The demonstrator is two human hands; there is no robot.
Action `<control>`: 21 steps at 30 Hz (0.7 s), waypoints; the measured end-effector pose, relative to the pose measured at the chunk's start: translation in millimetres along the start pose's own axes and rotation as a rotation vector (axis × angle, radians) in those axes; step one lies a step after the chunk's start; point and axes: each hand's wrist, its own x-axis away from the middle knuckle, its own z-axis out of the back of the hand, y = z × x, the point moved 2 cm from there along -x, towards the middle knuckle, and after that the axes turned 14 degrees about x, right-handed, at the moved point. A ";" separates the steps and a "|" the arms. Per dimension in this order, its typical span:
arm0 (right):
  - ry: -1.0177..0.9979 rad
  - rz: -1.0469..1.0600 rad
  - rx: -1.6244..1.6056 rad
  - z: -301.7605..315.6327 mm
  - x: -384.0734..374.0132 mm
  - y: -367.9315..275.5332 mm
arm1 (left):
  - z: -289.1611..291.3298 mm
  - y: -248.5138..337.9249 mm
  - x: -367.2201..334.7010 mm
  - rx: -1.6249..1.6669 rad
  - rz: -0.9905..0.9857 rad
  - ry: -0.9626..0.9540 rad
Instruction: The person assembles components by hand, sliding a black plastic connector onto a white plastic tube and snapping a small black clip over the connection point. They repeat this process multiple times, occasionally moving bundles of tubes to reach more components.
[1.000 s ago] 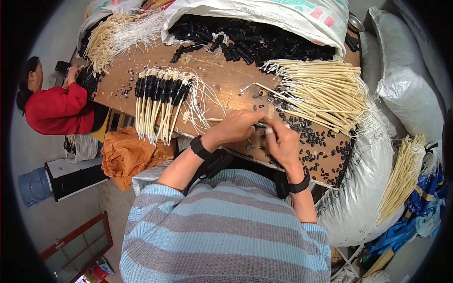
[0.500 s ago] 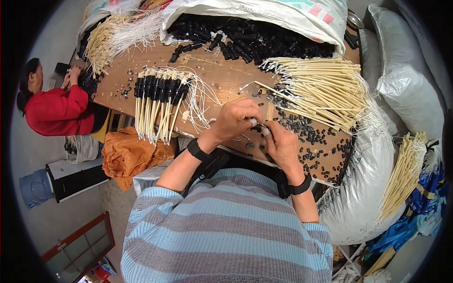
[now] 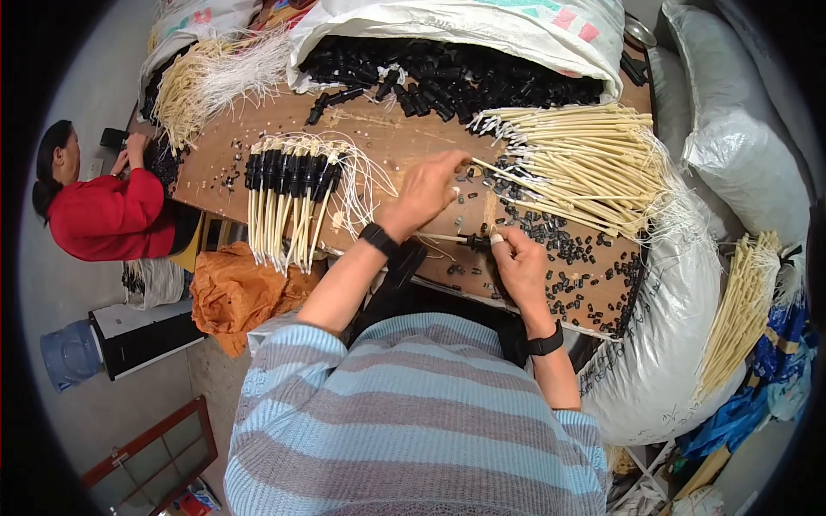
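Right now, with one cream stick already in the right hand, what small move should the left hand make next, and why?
Probably pinch one loose cream plastic stick off the fanned pile and draw it back. The left hand is stretched out with fingertips at the pile's near ends, seemingly empty, while the right hand holds a stick with a small black cap on its end.

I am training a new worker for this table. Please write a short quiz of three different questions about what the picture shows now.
1. True or false: the right hand holds a cream stick with a black cap on its end.
2. Where does the left hand reach?
A. toward the pile of loose cream sticks
B. into the white sack of black parts
C. onto the orange cloth
3. Fill in: the finished sticks with black caps lie in a row to the person's ____.

Key: 1 true; 2 A; 3 left.
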 end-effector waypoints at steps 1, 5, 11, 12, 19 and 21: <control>0.024 -0.003 0.019 1.6 0.1 1.5 | -3.9 -5.3 -6.2 -0.049 -0.064 -0.039; 0.086 -0.114 -0.114 1.4 -1.6 20.1 | -3.7 -21.4 -7.5 -0.008 0.149 -0.090; 0.029 -0.197 -0.166 -5.8 -14.7 23.5 | -30.1 36.1 27.9 0.435 0.128 -0.093; 0.030 -0.150 -0.191 -7.5 -15.6 21.9 | -35.2 48.7 30.0 0.351 -0.030 -0.056; -0.086 -0.213 -0.593 -5.6 -9.6 4.1 | -37.0 48.3 37.2 0.310 -0.073 -0.018; -0.059 -0.205 -0.608 -6.8 -9.1 5.3 | -37.5 46.4 37.2 0.363 -0.031 0.016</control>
